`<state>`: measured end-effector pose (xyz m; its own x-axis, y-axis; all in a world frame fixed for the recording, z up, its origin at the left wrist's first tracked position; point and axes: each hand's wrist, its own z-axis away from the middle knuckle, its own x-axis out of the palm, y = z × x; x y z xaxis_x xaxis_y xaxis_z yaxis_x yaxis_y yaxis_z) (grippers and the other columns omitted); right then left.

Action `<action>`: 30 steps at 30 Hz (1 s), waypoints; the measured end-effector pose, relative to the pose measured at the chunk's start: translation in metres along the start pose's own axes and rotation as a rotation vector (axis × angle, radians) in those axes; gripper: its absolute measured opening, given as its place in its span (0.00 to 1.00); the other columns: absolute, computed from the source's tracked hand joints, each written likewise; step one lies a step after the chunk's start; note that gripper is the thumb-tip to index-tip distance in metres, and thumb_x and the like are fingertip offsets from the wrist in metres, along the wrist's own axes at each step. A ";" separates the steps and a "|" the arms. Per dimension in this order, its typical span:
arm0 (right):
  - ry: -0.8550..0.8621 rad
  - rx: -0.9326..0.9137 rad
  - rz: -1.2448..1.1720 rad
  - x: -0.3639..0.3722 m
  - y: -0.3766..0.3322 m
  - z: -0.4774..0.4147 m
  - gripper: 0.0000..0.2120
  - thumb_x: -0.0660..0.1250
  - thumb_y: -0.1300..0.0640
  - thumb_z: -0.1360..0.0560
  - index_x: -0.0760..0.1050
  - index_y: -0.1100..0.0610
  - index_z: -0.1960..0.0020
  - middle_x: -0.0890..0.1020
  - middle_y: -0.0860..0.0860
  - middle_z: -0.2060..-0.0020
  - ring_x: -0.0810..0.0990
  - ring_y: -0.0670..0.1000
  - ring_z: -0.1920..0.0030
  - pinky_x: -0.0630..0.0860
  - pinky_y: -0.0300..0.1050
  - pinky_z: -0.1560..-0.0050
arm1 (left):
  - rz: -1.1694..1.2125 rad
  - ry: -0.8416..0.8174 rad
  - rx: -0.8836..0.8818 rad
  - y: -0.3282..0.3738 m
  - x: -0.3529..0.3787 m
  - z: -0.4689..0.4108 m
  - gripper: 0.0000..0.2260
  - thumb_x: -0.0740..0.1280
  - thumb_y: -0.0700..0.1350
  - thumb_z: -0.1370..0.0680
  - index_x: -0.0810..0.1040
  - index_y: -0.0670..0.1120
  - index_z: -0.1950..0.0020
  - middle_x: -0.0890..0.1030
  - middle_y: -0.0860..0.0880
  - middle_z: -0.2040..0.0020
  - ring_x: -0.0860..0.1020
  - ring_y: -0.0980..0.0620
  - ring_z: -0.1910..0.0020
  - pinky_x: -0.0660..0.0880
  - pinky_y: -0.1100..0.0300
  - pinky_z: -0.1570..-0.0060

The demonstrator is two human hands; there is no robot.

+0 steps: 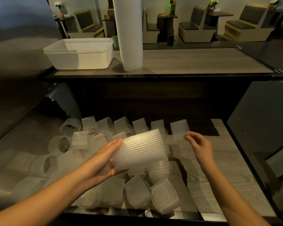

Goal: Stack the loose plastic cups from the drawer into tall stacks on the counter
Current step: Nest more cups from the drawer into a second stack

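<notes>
Many loose ribbed translucent plastic cups (138, 192) lie on their sides in the open drawer (222, 168). My left hand (104, 159) grips a short nested stack of cups (140, 149), held sideways above the pile. To its right, my right hand (198, 145) pinches a single cup (180, 130) by its rim; that cup is blurred. A tall stack of cups (129, 31) stands upright on the counter (194, 61) behind the drawer and runs out of the top of the view.
Two nested white plastic tubs (80, 53) sit at the counter's left end, beside the tall stack. The drawer's right part shows bare wood grain. Beyond the counter are booth seats and small tables (167, 17).
</notes>
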<state>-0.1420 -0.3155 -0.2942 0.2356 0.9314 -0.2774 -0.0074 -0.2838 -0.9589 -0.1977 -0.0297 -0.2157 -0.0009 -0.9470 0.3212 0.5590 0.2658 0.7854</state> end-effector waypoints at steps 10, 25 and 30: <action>-0.213 -0.035 -0.396 0.001 -0.061 0.069 0.06 0.65 0.56 0.28 0.80 0.52 0.55 0.84 0.47 0.58 0.81 0.45 0.53 0.76 0.31 0.56 | 0.015 -0.018 0.017 0.003 -0.015 0.007 0.24 0.67 0.52 0.32 0.75 0.47 0.37 0.74 0.42 0.37 0.74 0.41 0.39 0.80 0.54 0.60; -0.575 -0.208 -0.045 0.026 -0.082 0.090 0.12 0.64 0.59 0.26 0.78 0.42 0.52 0.82 0.34 0.55 0.79 0.37 0.50 0.74 0.30 0.50 | -0.007 0.001 0.024 0.001 -0.032 0.015 0.22 0.67 0.52 0.32 0.76 0.49 0.40 0.75 0.43 0.38 0.75 0.42 0.41 0.80 0.53 0.59; -0.248 -0.046 -0.097 0.035 -0.065 0.037 0.10 0.61 0.60 0.24 0.76 0.50 0.46 0.81 0.45 0.49 0.77 0.43 0.45 0.75 0.35 0.49 | -0.019 0.008 0.019 0.000 -0.042 0.016 0.24 0.68 0.52 0.33 0.75 0.49 0.38 0.74 0.43 0.37 0.75 0.42 0.40 0.78 0.50 0.53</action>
<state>-0.1689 -0.2562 -0.2438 -0.0126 0.9806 -0.1957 0.0491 -0.1949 -0.9796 -0.2108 0.0129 -0.2207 -0.0053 -0.9533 0.3020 0.5431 0.2508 0.8013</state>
